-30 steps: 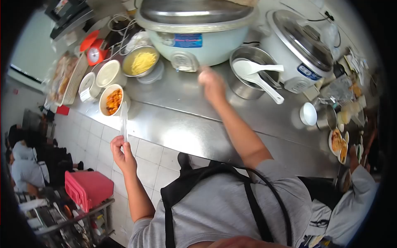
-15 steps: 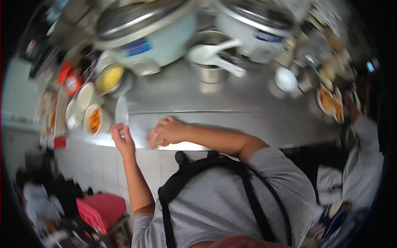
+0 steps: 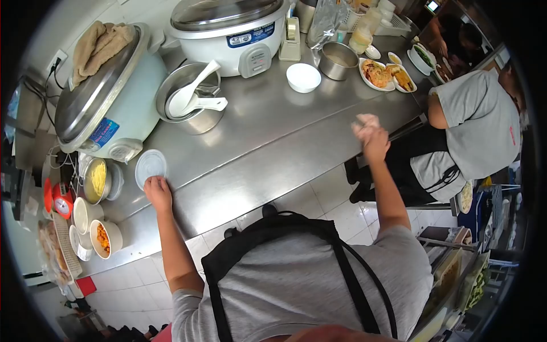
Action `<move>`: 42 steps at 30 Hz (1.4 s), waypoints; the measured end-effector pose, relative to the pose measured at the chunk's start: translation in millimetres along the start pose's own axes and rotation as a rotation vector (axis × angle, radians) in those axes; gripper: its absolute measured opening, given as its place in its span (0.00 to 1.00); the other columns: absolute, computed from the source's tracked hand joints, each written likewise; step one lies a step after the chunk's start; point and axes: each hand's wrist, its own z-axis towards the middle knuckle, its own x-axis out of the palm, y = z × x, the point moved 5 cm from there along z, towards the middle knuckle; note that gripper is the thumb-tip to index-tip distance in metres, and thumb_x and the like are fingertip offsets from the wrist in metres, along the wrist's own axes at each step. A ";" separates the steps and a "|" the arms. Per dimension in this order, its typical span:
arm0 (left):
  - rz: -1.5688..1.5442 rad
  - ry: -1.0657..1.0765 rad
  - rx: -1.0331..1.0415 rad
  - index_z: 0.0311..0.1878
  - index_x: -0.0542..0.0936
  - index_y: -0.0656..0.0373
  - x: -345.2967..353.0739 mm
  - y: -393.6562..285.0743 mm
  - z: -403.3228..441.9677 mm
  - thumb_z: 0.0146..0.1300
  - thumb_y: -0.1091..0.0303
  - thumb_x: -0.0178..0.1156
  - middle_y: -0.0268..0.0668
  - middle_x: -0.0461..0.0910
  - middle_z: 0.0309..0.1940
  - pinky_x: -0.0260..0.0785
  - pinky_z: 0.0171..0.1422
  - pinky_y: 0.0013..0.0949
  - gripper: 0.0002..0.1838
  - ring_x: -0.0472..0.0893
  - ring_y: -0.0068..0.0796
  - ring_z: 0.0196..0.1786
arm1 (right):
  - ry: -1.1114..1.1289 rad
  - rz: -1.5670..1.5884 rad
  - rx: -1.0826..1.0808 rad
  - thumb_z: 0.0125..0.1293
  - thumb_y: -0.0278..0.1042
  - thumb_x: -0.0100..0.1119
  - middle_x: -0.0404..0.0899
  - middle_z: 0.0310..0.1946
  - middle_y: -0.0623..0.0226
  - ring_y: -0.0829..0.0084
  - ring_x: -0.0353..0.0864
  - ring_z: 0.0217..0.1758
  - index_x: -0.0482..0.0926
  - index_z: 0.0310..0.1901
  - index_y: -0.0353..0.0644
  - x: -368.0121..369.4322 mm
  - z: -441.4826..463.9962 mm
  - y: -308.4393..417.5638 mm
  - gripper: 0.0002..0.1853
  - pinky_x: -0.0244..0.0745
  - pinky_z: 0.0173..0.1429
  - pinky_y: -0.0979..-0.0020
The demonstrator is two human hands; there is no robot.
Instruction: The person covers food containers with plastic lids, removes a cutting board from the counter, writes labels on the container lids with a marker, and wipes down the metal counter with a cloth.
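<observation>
My left hand (image 3: 159, 194) grips the near edge of a round translucent lid (image 3: 151, 167) over the left part of the steel counter (image 3: 256, 165). With the arm stretched out, my right hand (image 3: 376, 145) is closed on a crumpled pale thing (image 3: 366, 125) above the counter's right front edge; whether it is cloth or plastic I cannot tell. Left of the lid are a metal bowl of yellow shreds (image 3: 98, 178) and a white tub of orange pieces (image 3: 103, 239).
Two rice cookers (image 3: 109, 114) (image 3: 242, 41) stand at the back, near a pot (image 3: 202, 121) with white scoops. A white bowl (image 3: 303, 78), a steel pot (image 3: 337, 60) and plates of food (image 3: 376, 74) sit farther right. Another person (image 3: 478, 122) is close by on the right.
My right hand has swung far to the right with the crumpled thing. The lid, upright on edge before, now shows its round face, still at my left hand. The view has turned rightward.
</observation>
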 end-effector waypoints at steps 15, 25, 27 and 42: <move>-0.128 -0.452 -0.381 0.46 0.68 0.63 -115.0 59.4 -84.4 0.48 0.72 0.54 0.42 0.68 0.41 0.59 0.50 0.33 0.19 0.68 0.36 0.46 | 0.340 0.973 -1.072 0.56 0.32 0.42 0.66 0.49 0.51 0.57 0.64 0.54 0.70 0.45 0.38 -55.8 -110.2 275.7 0.16 0.52 0.60 0.63; -0.391 -0.610 -1.000 0.46 0.68 0.66 -224.2 261.8 -118.8 0.52 0.57 0.53 0.44 0.71 0.39 0.62 0.44 0.30 0.23 0.71 0.30 0.39 | 1.191 1.692 -0.478 0.58 0.31 0.45 0.70 0.36 0.66 0.78 0.68 0.38 0.69 0.42 0.36 -166.8 -157.7 460.5 0.12 0.65 0.43 0.78; -0.494 -0.432 -1.029 0.47 0.68 0.65 -216.8 297.2 -106.6 0.53 0.54 0.52 0.42 0.72 0.39 0.63 0.43 0.29 0.24 0.71 0.29 0.40 | 1.303 1.870 -0.350 0.58 0.31 0.46 0.70 0.35 0.65 0.76 0.70 0.37 0.67 0.43 0.36 -166.4 -178.7 512.2 0.13 0.66 0.41 0.77; -1.551 0.385 -0.818 0.60 0.49 0.58 -167.8 266.3 -56.4 0.59 0.52 0.44 0.36 0.56 0.57 0.55 0.57 0.33 0.30 0.60 0.29 0.57 | 1.970 2.258 0.063 0.54 0.68 0.17 0.56 0.57 0.58 0.59 0.55 0.60 0.49 0.59 0.45 -159.4 -358.7 721.8 0.39 0.49 0.62 0.59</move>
